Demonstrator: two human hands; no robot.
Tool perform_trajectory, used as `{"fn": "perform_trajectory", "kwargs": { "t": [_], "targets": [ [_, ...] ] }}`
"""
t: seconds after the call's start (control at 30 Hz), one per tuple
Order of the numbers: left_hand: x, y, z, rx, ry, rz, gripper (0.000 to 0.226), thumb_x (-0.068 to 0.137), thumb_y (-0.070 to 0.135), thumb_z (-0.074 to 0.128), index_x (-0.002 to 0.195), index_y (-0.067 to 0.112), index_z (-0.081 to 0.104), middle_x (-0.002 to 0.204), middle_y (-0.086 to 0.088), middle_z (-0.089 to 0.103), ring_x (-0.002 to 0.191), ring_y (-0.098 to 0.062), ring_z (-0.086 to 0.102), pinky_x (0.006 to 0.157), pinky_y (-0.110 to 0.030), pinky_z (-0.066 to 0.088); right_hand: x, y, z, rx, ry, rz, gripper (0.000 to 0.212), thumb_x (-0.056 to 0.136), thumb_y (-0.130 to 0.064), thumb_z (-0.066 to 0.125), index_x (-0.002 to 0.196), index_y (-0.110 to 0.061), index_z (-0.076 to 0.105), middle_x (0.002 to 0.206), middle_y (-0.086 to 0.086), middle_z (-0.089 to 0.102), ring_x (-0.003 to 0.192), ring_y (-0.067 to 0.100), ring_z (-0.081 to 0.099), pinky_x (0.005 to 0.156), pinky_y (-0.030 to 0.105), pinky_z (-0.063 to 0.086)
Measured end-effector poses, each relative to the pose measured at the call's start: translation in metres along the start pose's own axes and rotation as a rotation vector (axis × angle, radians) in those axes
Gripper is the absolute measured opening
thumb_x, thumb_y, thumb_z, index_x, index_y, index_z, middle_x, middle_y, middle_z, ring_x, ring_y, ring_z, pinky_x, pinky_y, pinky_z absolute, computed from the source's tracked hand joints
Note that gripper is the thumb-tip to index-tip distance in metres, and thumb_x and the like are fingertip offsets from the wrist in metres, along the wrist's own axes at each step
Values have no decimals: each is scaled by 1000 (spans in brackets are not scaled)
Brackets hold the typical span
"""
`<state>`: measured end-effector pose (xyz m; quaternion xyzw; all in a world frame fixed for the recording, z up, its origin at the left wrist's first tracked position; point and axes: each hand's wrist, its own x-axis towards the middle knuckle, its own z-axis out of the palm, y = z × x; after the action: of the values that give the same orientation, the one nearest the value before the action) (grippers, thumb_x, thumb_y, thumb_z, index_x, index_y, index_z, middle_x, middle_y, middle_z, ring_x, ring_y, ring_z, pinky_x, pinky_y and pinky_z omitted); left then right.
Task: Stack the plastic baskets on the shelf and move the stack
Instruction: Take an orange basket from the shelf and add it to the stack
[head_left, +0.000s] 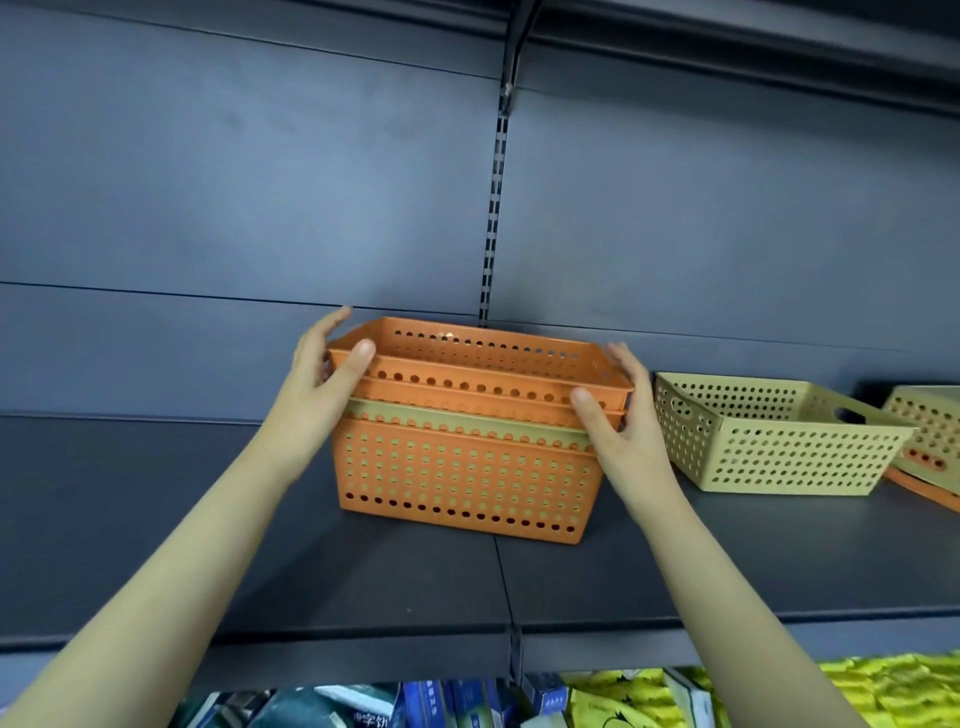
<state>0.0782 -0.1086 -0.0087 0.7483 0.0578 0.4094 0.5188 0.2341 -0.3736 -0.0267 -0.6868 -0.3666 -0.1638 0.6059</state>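
A stack of perforated plastic baskets stands on the dark shelf: an orange one at the bottom, a beige one nested in it, and two orange ones on top. The topmost orange basket sits tilted, its rim raised. My left hand grips the top basket's left end, thumb on the front rim. My right hand holds its right end, thumb on the front. A single beige basket sits on the shelf to the right.
At the far right edge another beige basket lies over an orange one. The dark back panel and a slotted upright stand behind. An upper shelf overhangs. Packaged goods fill the shelf below.
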Motion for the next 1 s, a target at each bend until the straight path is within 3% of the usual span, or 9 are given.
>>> {"fn": "perform_trajectory", "kwargs": {
  "t": [0.07, 0.1, 0.27, 0.43, 0.53, 0.63, 0.73, 0.83, 1.0],
  "targets": [
    [3, -3, 5, 0, 31, 38, 18, 94, 47, 58, 112, 43, 55, 122, 11, 61, 100, 12, 60, 101, -34, 47, 1, 1, 2, 9, 19, -8, 50, 83, -56, 66, 125, -37, 48, 152, -13, 39, 136, 10, 45, 110, 44, 42],
    [4, -4, 7, 0, 58, 66, 9, 95, 40, 59, 103, 37, 56, 124, 13, 60, 100, 14, 59, 97, -29, 47, 1, 2, 3, 23, 37, -16, 42, 82, -55, 65, 116, -34, 51, 149, -12, 43, 132, 10, 49, 107, 43, 45],
    [0, -9, 21, -2, 168, 129, 16, 98, 26, 59, 89, 28, 45, 124, 10, 57, 99, 16, 56, 83, -8, 42, 7, 17, 8, 35, 122, -100, 36, 85, -59, 57, 105, -30, 51, 138, -2, 53, 127, 17, 53, 101, 43, 46],
    [-7, -6, 40, 2, 255, 163, 15, 98, 28, 59, 96, 23, 45, 119, 19, 55, 100, 16, 55, 80, -3, 39, 13, 22, 5, 89, 139, -124, 37, 89, -45, 52, 109, -13, 51, 125, -13, 53, 114, -5, 54, 92, 14, 42],
    [-10, -4, 52, 23, 287, 183, 18, 96, 32, 60, 92, 36, 43, 122, 15, 57, 112, 2, 56, 86, -8, 41, 16, 28, -8, 107, 103, -139, 39, 90, -42, 50, 111, -8, 49, 123, -14, 52, 108, -14, 54, 87, 9, 42],
    [-12, -4, 67, 63, 318, 196, 18, 92, 44, 58, 89, 49, 42, 129, 10, 57, 119, -16, 56, 98, -32, 44, 20, 36, -23, 107, 83, -138, 38, 90, -42, 50, 110, -9, 49, 126, -9, 53, 111, -13, 54, 89, 10, 42],
    [-13, -4, 83, 107, 348, 201, 14, 89, 53, 55, 91, 49, 41, 131, 10, 57, 120, -21, 55, 100, -50, 45, 26, 43, -36, 125, 76, -132, 32, 90, -42, 50, 108, -16, 51, 129, -2, 54, 115, -9, 54, 91, 12, 42],
    [-15, -3, 98, 137, 385, 219, 20, 89, 54, 54, 97, 41, 40, 132, 7, 56, 121, -23, 54, 99, -53, 45, 33, 52, -45, 148, 63, -123, 26, 90, -45, 50, 106, -25, 51, 132, -2, 54, 117, -6, 54, 93, 14, 43],
    [-14, -2, 125, 182, 461, 227, 21, 91, 52, 53, 100, 38, 40, 133, 11, 56, 119, -22, 54, 94, -49, 47, 45, 70, -56, 199, 60, -130, 39, 90, -44, 49, 113, -13, 49, 130, -7, 52, 112, -15, 53, 89, 8, 42]
  ]
}}
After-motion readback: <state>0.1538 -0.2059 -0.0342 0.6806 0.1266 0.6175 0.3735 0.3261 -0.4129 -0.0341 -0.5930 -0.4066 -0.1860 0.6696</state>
